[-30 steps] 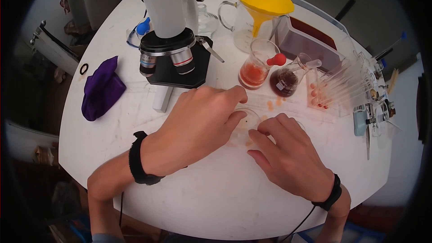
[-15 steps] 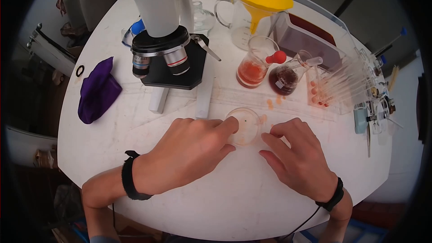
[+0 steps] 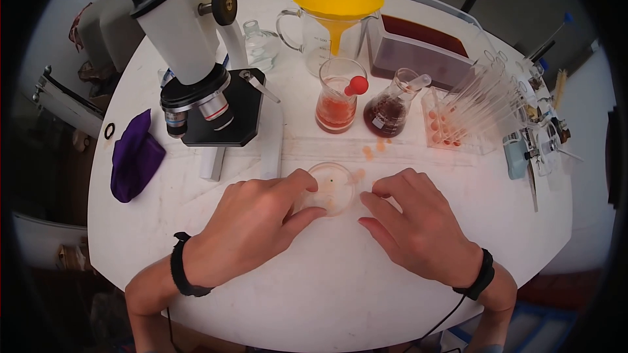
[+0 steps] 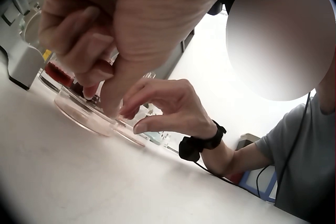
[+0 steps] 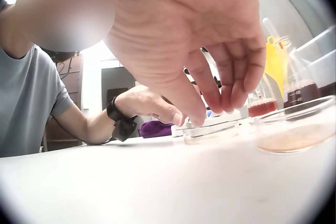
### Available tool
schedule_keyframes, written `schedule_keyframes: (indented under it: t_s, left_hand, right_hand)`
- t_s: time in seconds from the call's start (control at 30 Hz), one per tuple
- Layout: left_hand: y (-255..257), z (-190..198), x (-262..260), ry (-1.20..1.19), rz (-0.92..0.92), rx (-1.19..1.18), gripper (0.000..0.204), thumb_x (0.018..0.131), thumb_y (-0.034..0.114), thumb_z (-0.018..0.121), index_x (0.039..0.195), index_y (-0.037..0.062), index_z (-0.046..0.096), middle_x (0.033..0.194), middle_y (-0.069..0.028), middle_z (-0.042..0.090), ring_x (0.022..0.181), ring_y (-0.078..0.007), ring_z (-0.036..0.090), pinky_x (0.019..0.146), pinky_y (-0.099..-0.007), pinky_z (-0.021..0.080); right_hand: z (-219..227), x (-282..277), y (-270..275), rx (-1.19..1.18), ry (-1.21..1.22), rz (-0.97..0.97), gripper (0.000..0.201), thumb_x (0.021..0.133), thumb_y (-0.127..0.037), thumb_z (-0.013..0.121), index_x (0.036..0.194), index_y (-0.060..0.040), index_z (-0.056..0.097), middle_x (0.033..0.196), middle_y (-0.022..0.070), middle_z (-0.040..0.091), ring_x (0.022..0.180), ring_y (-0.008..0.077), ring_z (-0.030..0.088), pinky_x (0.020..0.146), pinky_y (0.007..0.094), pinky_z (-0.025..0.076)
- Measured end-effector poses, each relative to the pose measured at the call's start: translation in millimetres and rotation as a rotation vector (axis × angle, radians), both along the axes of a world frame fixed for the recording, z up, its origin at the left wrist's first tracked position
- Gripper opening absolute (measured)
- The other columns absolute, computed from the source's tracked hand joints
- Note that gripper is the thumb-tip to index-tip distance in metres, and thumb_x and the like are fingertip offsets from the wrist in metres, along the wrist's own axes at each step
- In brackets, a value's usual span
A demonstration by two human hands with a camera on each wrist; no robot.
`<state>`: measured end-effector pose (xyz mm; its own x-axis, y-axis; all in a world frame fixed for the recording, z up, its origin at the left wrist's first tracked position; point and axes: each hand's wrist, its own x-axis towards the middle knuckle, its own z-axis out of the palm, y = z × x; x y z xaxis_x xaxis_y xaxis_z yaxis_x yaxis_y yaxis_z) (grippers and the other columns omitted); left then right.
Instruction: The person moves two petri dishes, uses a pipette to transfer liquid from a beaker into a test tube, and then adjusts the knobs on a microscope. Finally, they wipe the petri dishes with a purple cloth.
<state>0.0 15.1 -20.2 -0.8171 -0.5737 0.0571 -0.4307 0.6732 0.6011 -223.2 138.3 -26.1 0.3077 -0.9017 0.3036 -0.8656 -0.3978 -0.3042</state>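
Observation:
A shallow clear petri dish (image 3: 335,197) with a small dark speck lies on the table between both hands. My left hand (image 3: 252,219) holds it at its left side, thumb and index finger bent around the rim. In the left wrist view the left thumb overlaps the edge of the petri dish (image 4: 79,116). My right hand (image 3: 422,232) hovers to the right of the dish, fingers bent, with thumb and index finger apart and nothing between them. A second petri dish (image 5: 296,139) shows in the right wrist view; the right hand covers it in the head view.
A microscope (image 3: 176,39) stands at the left back, beside a purple cloth (image 3: 136,160). Behind the dish are a beaker of red liquid (image 3: 335,114), a flask of dark liquid (image 3: 386,114) and a jug (image 3: 314,39) bearing a yellow funnel (image 3: 337,0). Test tubes (image 3: 484,101) lean in a rack at right.
My left hand has come down from over the far side of the dish to its left rim. The right hand keeps its pose beside the dish. The head view has shifted.

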Motion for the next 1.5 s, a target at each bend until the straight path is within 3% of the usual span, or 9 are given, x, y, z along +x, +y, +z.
schedule_keyframes:
  t_s: [0.07, 0.13, 0.2, 0.33, 0.4, 0.73, 0.9, 1.37, 1.5]
  left_hand:
    - [1, 0, 1, -0.007, 0.013, -0.022, 0.034, 0.086, 0.013, 0.082, 0.116, 0.0035, 0.068, 0.063, -0.0100, 0.064, 0.052, -0.0256, 0.061, 0.051, -0.0348, 0.046]
    - [6, -2, 5, 0.045, -0.002, -0.113, 0.034, 0.094, 0.017, 0.072, 0.123, 0.0022, 0.064, 0.073, -0.0157, 0.069, 0.058, -0.0351, 0.065, 0.053, -0.0415, 0.049]
    - [13, -4, 9, -0.004, -0.012, -0.165, 0.038, 0.095, 0.018, 0.071, 0.128, 0.0001, 0.062, 0.071, -0.0147, 0.068, 0.056, -0.0337, 0.064, 0.051, -0.0409, 0.049]
    - [20, 0, 10, -0.144, -0.027, -0.247, 0.048, 0.099, 0.020, 0.067, 0.138, -0.0061, 0.056, 0.067, -0.0123, 0.066, 0.050, -0.0309, 0.062, 0.046, -0.0395, 0.048]
    - [21, 0, 10, -0.160, -0.016, -0.239, 0.050, 0.098, 0.019, 0.068, 0.140, -0.0044, 0.055, 0.069, -0.0133, 0.067, 0.050, -0.0318, 0.062, 0.047, -0.0399, 0.047]
    - [24, 2, 12, -0.186, 0.049, -0.242, 0.053, 0.096, 0.020, 0.071, 0.139, -0.0070, 0.054, 0.065, -0.0147, 0.066, 0.050, -0.0332, 0.062, 0.048, -0.0405, 0.047]
    - [22, 0, 15, -0.165, 0.062, -0.190, 0.044, 0.096, 0.017, 0.071, 0.130, -0.0082, 0.059, 0.061, -0.0166, 0.064, 0.051, -0.0356, 0.063, 0.049, -0.0413, 0.048]
    - [21, 6, 12, -0.146, 0.082, -0.117, 0.038, 0.095, 0.015, 0.072, 0.124, -0.0074, 0.063, 0.057, -0.0162, 0.063, 0.051, -0.0359, 0.063, 0.051, -0.0409, 0.049]
    - [23, 12, 17, -0.186, 0.088, -0.119, 0.029, 0.094, 0.015, 0.073, 0.115, -0.0045, 0.067, 0.059, -0.0162, 0.064, 0.051, -0.0342, 0.064, 0.051, -0.0397, 0.049]
  right_hand:
    - [1, 0, -3, -0.023, -0.007, -0.008, 0.043, 0.081, -0.016, 0.079, 0.113, 0.0092, 0.064, 0.111, 0.0170, 0.059, 0.104, 0.0322, 0.056, 0.088, 0.0413, 0.047]
    - [0, -1, -4, -0.049, -0.015, -0.018, 0.049, 0.083, -0.020, 0.081, 0.116, 0.0099, 0.064, 0.118, 0.0187, 0.060, 0.111, 0.0343, 0.057, 0.093, 0.0430, 0.047]
    - [-3, -2, -4, -0.007, 0.034, 0.021, 0.056, 0.087, -0.028, 0.079, 0.123, 0.0109, 0.062, 0.134, 0.0229, 0.059, 0.127, 0.0390, 0.054, 0.105, 0.0487, 0.044]
    - [-6, 2, -1, 0.056, 0.093, 0.014, 0.060, 0.091, -0.035, 0.075, 0.126, 0.0120, 0.061, 0.141, 0.0251, 0.056, 0.135, 0.0405, 0.050, 0.111, 0.0539, 0.039]
    - [-7, 2, -1, 0.050, 0.124, 0.009, 0.063, 0.093, -0.039, 0.073, 0.126, 0.0130, 0.061, 0.141, 0.0252, 0.056, 0.136, 0.0399, 0.050, 0.113, 0.0550, 0.037]
    - [-4, 6, 0, 0.024, 0.135, -0.013, 0.063, 0.091, -0.040, 0.074, 0.123, 0.0133, 0.062, 0.137, 0.0263, 0.058, 0.134, 0.0400, 0.050, 0.114, 0.0548, 0.037]
    - [-7, 5, 2, -0.069, 0.092, -0.035, 0.059, 0.087, -0.039, 0.078, 0.111, 0.0135, 0.066, 0.116, 0.0263, 0.065, 0.120, 0.0381, 0.058, 0.111, 0.0534, 0.040]
    - [-6, 11, 2, -0.075, 0.080, -0.049, 0.056, 0.086, -0.038, 0.079, 0.106, 0.0130, 0.066, 0.113, 0.0248, 0.066, 0.114, 0.0363, 0.060, 0.109, 0.0526, 0.042]
    - [-5, 10, 9, -0.094, 0.065, -0.035, 0.052, 0.084, -0.037, 0.081, 0.101, 0.0107, 0.067, 0.108, 0.0211, 0.065, 0.108, 0.0335, 0.061, 0.107, 0.0523, 0.044]
